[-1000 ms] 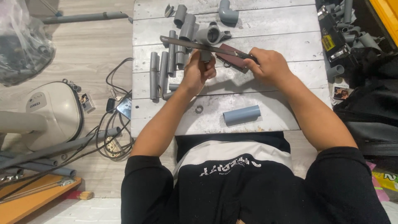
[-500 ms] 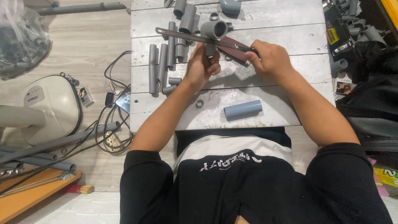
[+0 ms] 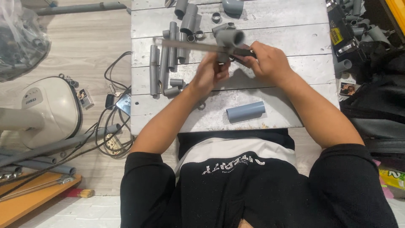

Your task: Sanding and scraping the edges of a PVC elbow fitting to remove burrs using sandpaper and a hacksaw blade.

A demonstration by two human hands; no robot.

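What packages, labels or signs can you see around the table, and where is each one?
Yellow label: on a black tool at the table's right edge, rectangular.
Small carton: right of the table, pale with a dark picture.
Green packet: far right, low, partly cut off.
Clear plastic bag: top left, on the floor.

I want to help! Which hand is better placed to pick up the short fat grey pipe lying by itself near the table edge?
Probably right: the short fat grey plastic pipe lies below that forearm. Both hands are busy, though; left grips a grey pipe fitting, right a long flat metal tool.

Both hands raised together, left hand (image 3: 211,72) closed, right hand (image 3: 266,62) clenched — forearms converging
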